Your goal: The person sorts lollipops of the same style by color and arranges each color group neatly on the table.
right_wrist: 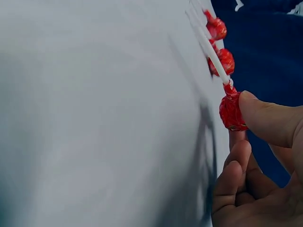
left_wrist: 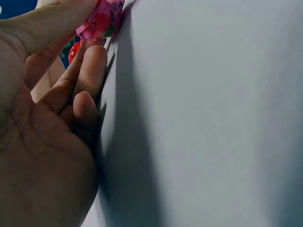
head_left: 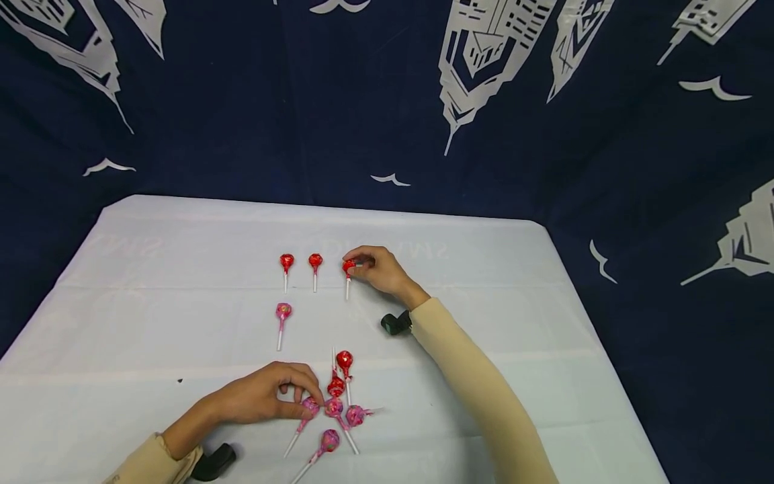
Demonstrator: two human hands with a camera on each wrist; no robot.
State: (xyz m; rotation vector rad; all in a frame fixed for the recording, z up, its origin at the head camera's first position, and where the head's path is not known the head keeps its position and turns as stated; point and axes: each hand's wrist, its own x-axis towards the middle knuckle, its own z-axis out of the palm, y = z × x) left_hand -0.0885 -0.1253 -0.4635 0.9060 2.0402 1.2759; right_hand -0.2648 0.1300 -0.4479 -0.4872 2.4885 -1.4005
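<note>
Right hand [head_left: 377, 270]: fingers [right_wrist: 265, 118] pinched on the head of a red lollipop [head_left: 349, 267], set on the counter [head_left: 151, 269] as third in a row just right of two red lollipops [head_left: 287, 262], sticks all pointing toward the person, apparently a sorted colour line. Left hand [head_left: 266, 400]: fingers [left_wrist: 90, 66] clamped on a pink lollipop [head_left: 310, 406] at the left edge of the mixed heap [head_left: 338, 396] nearest the person. One pink lollipop [head_left: 283, 311] lies alone below the row's left end, seemingly starting a pink line.
</note>
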